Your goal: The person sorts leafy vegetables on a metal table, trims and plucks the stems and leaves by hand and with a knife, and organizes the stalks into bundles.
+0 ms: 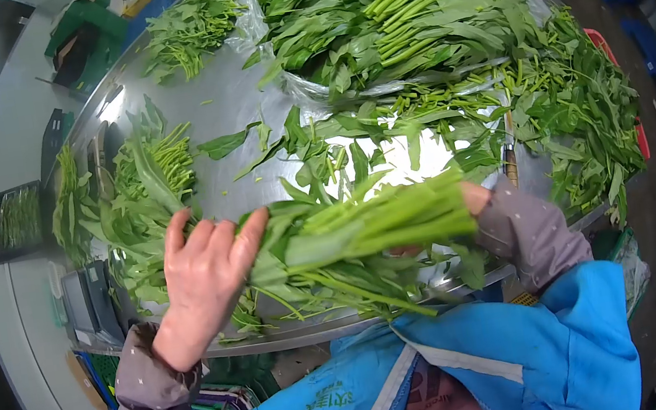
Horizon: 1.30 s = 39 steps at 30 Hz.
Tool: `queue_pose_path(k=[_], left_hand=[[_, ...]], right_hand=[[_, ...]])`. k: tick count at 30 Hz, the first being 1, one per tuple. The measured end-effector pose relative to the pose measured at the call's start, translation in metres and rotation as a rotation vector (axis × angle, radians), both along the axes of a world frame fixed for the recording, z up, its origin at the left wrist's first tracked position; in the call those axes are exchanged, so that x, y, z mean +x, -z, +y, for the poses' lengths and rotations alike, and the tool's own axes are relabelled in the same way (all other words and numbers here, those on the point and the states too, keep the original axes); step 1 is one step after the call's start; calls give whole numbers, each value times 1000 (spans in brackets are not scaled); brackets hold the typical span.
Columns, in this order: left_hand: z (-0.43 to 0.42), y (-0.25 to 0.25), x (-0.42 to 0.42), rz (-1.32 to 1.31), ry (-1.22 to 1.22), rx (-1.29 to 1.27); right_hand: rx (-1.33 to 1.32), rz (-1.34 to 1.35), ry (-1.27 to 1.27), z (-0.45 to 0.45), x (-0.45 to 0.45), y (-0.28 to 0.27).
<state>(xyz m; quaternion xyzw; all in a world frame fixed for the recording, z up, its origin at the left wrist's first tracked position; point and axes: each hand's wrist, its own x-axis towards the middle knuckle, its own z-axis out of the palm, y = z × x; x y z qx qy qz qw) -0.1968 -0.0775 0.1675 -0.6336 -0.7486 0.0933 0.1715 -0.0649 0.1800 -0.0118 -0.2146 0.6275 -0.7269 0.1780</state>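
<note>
A bunch of leafy green stems [366, 229] lies across the front of the metal table [222, 93], its cut ends to the right. My left hand [214, 264] is wrapped over the leafy end of the bunch. Of my right hand [477, 198] only a part by the wrist shows at the stem end; its fingers are hidden behind the bunch. Just beyond my right sleeve is a knife handle [510, 165]. A smaller heap of greens [169, 165] sits to the left of the bunch.
A large pile of greens [418, 13] on clear plastic covers the back of the table. More greens [585, 107] are heaped at the right edge, by a red container [642, 141]. Left of the table is a black crate [13, 222]. Loose leaves [226, 144] are scattered mid-table.
</note>
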Motion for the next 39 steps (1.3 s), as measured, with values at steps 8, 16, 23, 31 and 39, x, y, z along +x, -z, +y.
queue_pose_path(k=[8, 16, 23, 31, 39], left_hand=[[-8, 25, -11, -189, -131, -6], [-9, 29, -13, -356, -242, -72], [-13, 26, -9, -394, -227, -49], [-8, 32, -12, -392, -241, -108], [-30, 39, -29, -399, -366, -200]], right_hand=[[753, -10, 852, 59, 8, -17], [457, -126, 850, 23, 10, -65], [-95, -448, 986, 15, -15, -54], [495, 25, 237, -33, -18, -76], [519, -293, 661, 84, 35, -64]])
